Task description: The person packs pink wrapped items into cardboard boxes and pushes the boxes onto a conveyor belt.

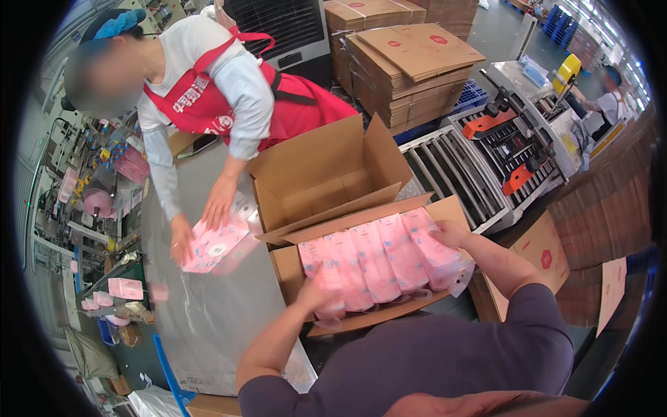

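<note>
A row of several pink soft packs [375, 260] with blue print and clear wrapping sits at the mouth of a brown carton [283, 267] in front of me. My left hand [318, 292] grips the left end of the row, its fingers against the first pack. At the other end, my right hand [451, 235] clasps the last pack, with the thumb and fingers over its top corner. The row is squeezed between both hands. How deep the packs reach into the carton is hidden.
An open carton [316, 191] stands just beyond mine. Across the metal table [208, 326], a co-worker in a red apron [208, 104] handles a pink pack [214, 247]. A roller conveyor [451, 177] with a sealing machine runs at the right. Flat cardboard stacks [410, 76] stand behind.
</note>
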A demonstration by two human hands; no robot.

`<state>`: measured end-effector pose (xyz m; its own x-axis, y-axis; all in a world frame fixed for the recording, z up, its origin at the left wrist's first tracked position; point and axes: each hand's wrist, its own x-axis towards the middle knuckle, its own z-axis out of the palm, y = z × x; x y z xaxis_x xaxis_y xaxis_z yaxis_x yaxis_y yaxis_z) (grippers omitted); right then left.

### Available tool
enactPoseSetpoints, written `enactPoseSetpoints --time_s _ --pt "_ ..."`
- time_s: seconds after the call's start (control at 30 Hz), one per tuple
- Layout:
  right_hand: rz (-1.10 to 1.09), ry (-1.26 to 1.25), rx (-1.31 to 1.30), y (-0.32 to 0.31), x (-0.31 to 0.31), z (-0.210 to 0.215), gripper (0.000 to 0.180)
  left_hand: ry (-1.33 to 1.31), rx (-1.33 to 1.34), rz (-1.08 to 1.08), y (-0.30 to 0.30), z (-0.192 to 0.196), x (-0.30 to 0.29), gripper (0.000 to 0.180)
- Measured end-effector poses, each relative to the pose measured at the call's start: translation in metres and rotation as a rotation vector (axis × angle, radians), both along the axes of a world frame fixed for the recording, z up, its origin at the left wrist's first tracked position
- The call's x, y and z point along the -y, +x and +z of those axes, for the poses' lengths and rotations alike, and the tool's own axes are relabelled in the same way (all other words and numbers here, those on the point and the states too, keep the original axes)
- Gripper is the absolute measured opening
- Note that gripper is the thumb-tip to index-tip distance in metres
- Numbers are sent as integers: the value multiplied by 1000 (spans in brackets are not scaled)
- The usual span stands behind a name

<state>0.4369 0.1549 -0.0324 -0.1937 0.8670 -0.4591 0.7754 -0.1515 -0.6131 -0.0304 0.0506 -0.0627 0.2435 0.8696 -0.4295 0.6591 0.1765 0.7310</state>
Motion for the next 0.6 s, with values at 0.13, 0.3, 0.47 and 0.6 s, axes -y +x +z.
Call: enactPoseSetpoints --time_s 0.13,0.3,0.47,0.6 --pt "-45 87 182 37 24 -1 53 2 -497 -136 74 49 10 114" --pt "864 381 540 0 42 15 72 234 -685 -499 60 -9 18 99" --pt "1017 473 416 17 65 -38 67 269 -623 -487 65 -28 20 95" --pt "1042 510 431 16 43 -52 69 911 -774 -486 40 -49 10 96"
